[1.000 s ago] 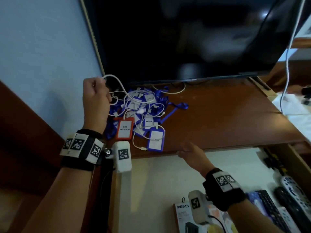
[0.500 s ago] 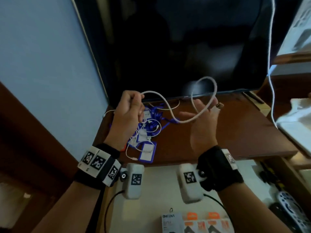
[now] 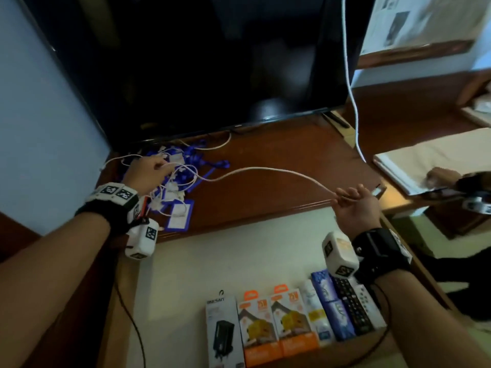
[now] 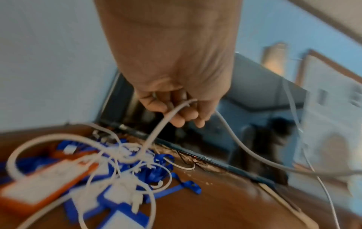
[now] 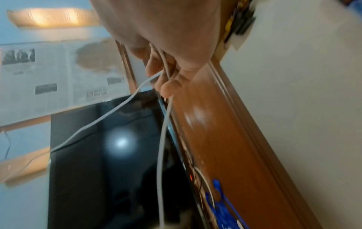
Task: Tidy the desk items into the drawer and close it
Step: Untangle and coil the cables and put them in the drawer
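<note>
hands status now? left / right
Left hand: closed, pinching the white cable.
Right hand: closed, gripping the same cable.

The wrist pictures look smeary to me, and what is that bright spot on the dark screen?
Left wrist view: the badges and cables in the foreground are blurred, while the left hand is sharper. Right wrist view: the desk edge is streaked, and the spot on the screen is reflected glare. Head view: dim, fairly sharp.
</note>
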Available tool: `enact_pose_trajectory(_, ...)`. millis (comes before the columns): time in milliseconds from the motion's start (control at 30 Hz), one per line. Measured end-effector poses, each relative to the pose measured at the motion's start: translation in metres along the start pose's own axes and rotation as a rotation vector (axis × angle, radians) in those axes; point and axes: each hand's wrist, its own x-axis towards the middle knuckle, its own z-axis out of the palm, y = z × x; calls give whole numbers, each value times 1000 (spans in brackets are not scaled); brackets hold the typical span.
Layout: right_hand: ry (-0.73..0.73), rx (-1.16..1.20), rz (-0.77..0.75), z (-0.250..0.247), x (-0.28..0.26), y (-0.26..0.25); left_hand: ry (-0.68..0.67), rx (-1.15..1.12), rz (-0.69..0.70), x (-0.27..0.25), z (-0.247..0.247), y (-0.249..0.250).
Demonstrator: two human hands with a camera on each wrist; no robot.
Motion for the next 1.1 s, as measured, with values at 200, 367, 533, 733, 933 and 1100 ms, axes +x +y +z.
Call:
enact_pose_trajectory(200,-8,-484,57,-8,-1,-4,27,-220,-13,-10,41,51)
enact_pose_trajectory(367,-204,-828,-143,36,-22,11,56,-277,118,-16,53,88)
enact_pose_trajectory(533,-546,-1033,-499,86,-43,66,-26,-292,234,-32,60,112)
enact_pose_trajectory(733,-662,-1222,-367,110,-43,115,-125,-297,248,-37,63,93)
enact_pose_trajectory(933,-607,-913,-276,101,-44,90,-221,17,228,-24,53,52)
enact_pose_trajectory(1100,-465,-828,-427,84,-27,51,-109,555,386,8,40,18)
